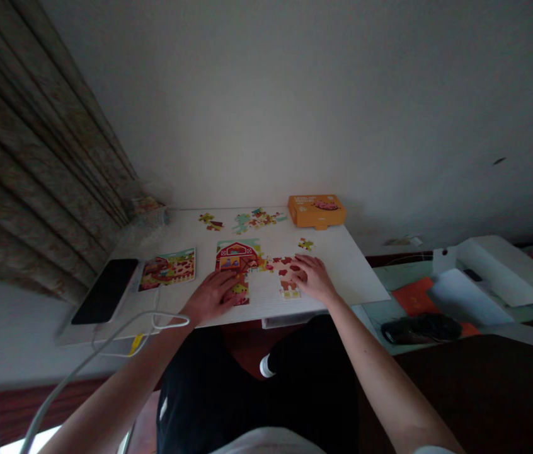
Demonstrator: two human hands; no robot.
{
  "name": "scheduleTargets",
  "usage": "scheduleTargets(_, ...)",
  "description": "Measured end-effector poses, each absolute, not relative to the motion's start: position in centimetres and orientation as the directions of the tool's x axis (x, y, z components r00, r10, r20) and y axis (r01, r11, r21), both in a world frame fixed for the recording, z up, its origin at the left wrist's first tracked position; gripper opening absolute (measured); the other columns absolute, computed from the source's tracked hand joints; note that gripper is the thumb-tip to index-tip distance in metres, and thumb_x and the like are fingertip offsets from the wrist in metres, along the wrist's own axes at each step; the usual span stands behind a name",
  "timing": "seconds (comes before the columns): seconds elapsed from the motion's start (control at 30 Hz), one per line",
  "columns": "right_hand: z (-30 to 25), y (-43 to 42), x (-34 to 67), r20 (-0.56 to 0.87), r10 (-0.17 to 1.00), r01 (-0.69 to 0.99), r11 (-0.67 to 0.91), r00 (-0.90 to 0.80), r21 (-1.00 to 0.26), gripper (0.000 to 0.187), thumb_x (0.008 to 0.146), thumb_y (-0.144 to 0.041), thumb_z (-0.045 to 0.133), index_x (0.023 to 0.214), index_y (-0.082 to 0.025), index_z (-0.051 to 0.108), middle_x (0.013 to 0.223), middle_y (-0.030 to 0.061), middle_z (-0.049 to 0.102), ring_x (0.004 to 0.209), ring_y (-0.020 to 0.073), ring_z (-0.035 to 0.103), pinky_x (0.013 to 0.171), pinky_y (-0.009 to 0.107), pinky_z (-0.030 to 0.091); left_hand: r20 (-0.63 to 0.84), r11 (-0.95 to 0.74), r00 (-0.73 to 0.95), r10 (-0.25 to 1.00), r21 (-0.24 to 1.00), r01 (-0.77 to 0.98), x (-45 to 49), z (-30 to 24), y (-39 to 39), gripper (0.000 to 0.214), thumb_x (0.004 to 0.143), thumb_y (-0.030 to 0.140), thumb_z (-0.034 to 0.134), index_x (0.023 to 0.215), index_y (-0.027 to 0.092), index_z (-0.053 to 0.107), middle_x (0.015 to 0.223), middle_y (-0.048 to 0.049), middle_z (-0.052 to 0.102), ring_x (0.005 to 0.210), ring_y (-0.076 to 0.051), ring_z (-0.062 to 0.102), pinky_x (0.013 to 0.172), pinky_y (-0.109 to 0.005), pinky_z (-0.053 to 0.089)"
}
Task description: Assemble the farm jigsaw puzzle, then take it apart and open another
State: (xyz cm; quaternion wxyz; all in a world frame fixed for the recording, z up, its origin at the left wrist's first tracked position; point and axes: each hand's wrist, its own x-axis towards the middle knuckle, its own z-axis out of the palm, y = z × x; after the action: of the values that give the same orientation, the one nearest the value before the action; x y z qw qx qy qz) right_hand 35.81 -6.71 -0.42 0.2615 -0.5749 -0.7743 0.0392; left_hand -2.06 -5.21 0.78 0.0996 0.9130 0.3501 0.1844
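Observation:
My left hand (212, 295) lies on the lower left of a partly joined jigsaw puzzle (237, 251) with a red barn, its fingers stretched over the pieces. On the other side, my right hand (314, 277) rests with spread fingers on joined brown-and-white cow pieces (289, 289). These cow pieces meet the barn part along their top left; bare tabletop shows between the two lower parts. Just beyond my right hand is a loose green-and-yellow puzzle piece (306, 244). More loose puzzle pieces (261, 218) lie in a cluster at the back, with a smaller group (210, 221) to their left.
A farm picture card (168, 268) and a black phone (106, 290) lie left on the white table (351, 271). A white cable (120, 328) crosses the left front edge. An orange box (317, 211) stands back right. Clear plastic wrapping (146, 217) sits back left.

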Motion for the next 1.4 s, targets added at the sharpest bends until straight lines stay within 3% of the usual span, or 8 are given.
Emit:
scheduleTargets(0.2,-0.7,-7.0,35.6,0.307,0.928,0.889,0.314,-0.213,-0.334,0.042,0.095,-0.044,0.065,0.133,-0.026,0.066,0.146,0.0113,0.061,0.138,0.03,0.054,0.113,0.054,0.041,0.319,-0.694,0.619,0.718,0.405,0.596,1.6,1.9,-0.6,0.034,0.101,0.034,0.057,0.132,0.026,0.067,0.137,-0.0096,0.067,0.127,-0.027,0.062,0.112,-0.047,0.048)
scheduleTargets(0.3,-0.6,-7.0,35.7,0.289,0.934,0.894,0.304,-0.211,-0.33,0.041,0.097,-0.048,0.063,0.132,-0.027,0.066,0.149,0.0109,0.059,0.14,0.0309,0.051,0.116,0.057,0.037,0.338,-0.589,0.484,0.807,0.505,0.631,5.7,2.0,4.1,0.031,0.099,0.026,0.057,0.128,0.025,0.068,0.135,-0.0086,0.067,0.128,-0.024,0.061,0.115,-0.043,0.046)
scheduleTargets(0.43,-0.7,-7.0,35.6,0.271,0.936,0.895,0.308,-0.224,-0.323,0.04,0.096,-0.051,0.063,0.13,-0.029,0.067,0.148,0.0103,0.061,0.14,0.0319,0.051,0.117,0.06,0.034,0.265,-0.407,0.31,0.913,0.562,0.72,10.3,1.6,11.3,0.038,0.091,0.01,0.058,0.127,0.018,0.068,0.137,-0.0118,0.065,0.134,-0.024,0.056,0.12,-0.039,0.04)
scheduleTargets(0.57,-0.8,-6.9,35.5,0.269,0.941,0.903,0.289,-0.206,-0.319,0.044,0.094,-0.053,0.065,0.131,-0.028,0.067,0.147,0.0116,0.061,0.138,0.0327,0.053,0.116,0.059,0.035,0.198,-0.295,0.222,0.955,0.551,0.781,11.9,1.4,16.8,0.044,0.088,0.005,0.057,0.13,0.014,0.066,0.14,-0.0165,0.063,0.134,-0.025,0.057,0.119,-0.037,0.041)
scheduleTargets(0.93,-0.6,-6.9,35.4,0.305,0.933,0.886,0.298,-0.191,-0.355,0.043,0.093,-0.048,0.067,0.131,-0.029,0.066,0.146,0.0115,0.062,0.135,0.0343,0.055,0.116,0.061,0.035,0.085,-0.248,0.238,0.968,0.493,0.834,13.0,1.0,21.8,0.031,0.095,0.032,0.068,0.122,0.016,0.068,0.124,-0.0201,0.072,0.117,-0.029,0.067,0.102,-0.039,0.048)
scheduleTargets(1.1,-0.7,-6.9,35.5,0.303,0.934,0.882,0.298,-0.19,-0.365,0.044,0.093,-0.05,0.066,0.133,-0.029,0.065,0.147,0.0109,0.061,0.136,0.0345,0.054,0.117,0.062,0.034,0.053,-0.214,0.216,0.975,0.486,0.847,13.6,1.4,22.5,0.029,0.091,0.034,0.073,0.115,0.019,0.071,0.109,-0.0154,0.075,0.106,-0.027,0.07,0.096,-0.036,0.049)
scheduleTargets(1.3,-0.7,-6.8,35.6,0.289,0.939,0.877,0.293,-0.188,-0.381,0.045,0.094,-0.05,0.066,0.134,-0.028,0.065,0.146,0.0117,0.061,0.137,0.0343,0.053,0.117,0.062,0.034,0.045,-0.136,0.131,0.99,0.491,0.861,14.8,1.6,22.8,0.043,0.086,0.032,0.078,0.125,0.019,0.063,0.12,-0.0196,0.071,0.112,-0.033,0.067,0.098,-0.045,0.047)
scheduleTargets(1.4,-0.7,-6.8,35.7,0.295,0.937,0.875,0.296,-0.188,-0.384,0.044,0.094,-0.051,0.065,0.132,-0.027,0.065,0.145,0.0118,0.062,0.136,0.034,0.053,0.116,0.061,0.034,0.116,-0.135,0.082,0.99,0.592,0.795,14.9,1.8,22.5,0.048,0.083,0.027,0.08,0.126,0.018,0.061,0.122,-0.0184,0.069,0.114,-0.03,0.065,0.099,-0.041,0.047)
